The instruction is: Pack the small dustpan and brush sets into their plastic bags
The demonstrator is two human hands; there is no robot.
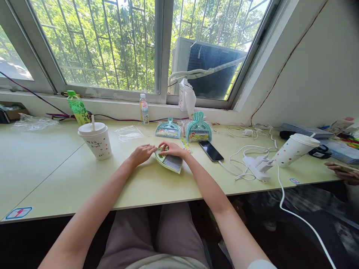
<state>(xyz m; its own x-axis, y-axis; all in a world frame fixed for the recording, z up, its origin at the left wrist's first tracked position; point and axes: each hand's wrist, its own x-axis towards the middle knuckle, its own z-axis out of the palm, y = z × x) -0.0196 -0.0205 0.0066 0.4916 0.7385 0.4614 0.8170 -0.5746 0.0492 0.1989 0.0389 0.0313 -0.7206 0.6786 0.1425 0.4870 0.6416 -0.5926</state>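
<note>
A small light-green dustpan with a grey-bristled brush [171, 161] nested in it lies tilted on the table, its bristles toward me. My right hand [171, 148] reaches over its handle end from above, fingers curled around it. At the left of the same end, my left hand [142, 154] has its fingers together, the tips closed on the handle; the exact grip is partly hidden. Just beyond lie a packed blue dustpan-and-brush set [168, 130] and a stack of similar blue sets [199, 129]. A yellow printed card [186, 145] is beside my right hand.
Nearby are a white cup with straw [97, 142], clear plastic wrap [128, 133], a phone [211, 151] on a cable, a power strip [256, 167] and a second cup [294, 150]. Bottles [144, 110] stand by the window. Another person's hand [340, 171] is at far right.
</note>
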